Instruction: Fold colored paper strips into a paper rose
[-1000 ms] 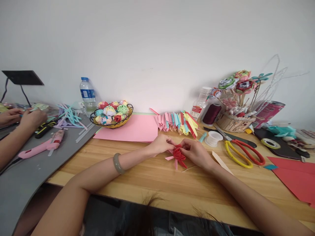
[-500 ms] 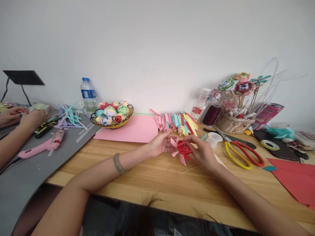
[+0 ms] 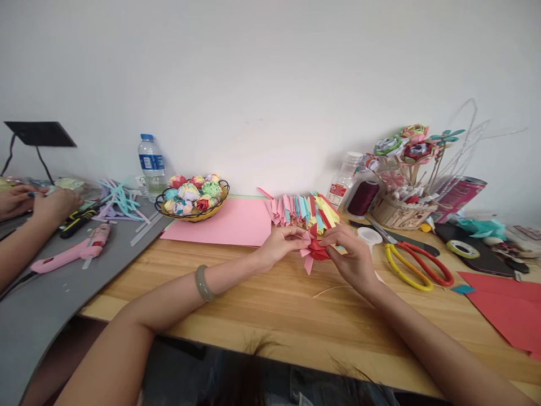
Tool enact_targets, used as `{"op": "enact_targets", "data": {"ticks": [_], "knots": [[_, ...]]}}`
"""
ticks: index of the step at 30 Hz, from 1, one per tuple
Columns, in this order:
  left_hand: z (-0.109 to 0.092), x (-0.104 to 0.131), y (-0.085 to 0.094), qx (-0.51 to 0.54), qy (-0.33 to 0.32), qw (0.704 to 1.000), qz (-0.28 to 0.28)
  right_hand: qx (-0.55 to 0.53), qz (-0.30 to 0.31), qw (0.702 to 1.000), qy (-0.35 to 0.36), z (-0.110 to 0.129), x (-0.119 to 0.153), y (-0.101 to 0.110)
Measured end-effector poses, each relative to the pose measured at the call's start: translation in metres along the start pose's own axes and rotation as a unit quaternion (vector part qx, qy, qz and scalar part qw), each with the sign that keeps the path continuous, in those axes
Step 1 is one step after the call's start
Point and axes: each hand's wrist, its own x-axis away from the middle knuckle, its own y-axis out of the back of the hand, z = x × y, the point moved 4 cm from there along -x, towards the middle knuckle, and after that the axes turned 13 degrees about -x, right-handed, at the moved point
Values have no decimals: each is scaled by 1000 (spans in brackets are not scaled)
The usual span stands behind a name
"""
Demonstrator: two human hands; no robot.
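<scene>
Red-pink folded paper (image 3: 318,250), pointed petals, both hands' grip.

L hand (image 3: 279,247), open w/ fingers spread a sec ago, now pinches the pink side of the red & pink paper flower (image 3: 318,250). Flower's now farther from the near edge of the table (image 3: 253,307) vs. 1st pic. R hand (image 3: 351,255) hides more of the white spool (image 3: 369,234) & most of the pale paper strip (image 3: 380,277) vs. before.
</scene>
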Motion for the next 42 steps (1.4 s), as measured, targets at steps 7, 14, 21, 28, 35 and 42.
{"op": "enact_targets", "data": {"ticks": [7,14,21,28,35,42], "knots": [[3,-6,17,-98,-91,983,-125,-157,-31,952,-262,-14,-1,-1],[3,-4,17,-170,-146,966,-125,-170,47,944,-279,-16,-2,-13],[5,-6,15,-161,-120,975,-100,-126,43,955,-264,-16,-1,-7],[3,-5,14,-176,-109,973,-104,-52,92,960,-258,-16,-3,-1],[4,-6,16,-184,-105,972,-106,-70,101,958,-261,-19,-2,-2],[6,-7,18,-188,-111,970,-103,-96,101,950,-279,-23,-1,-2]]}}
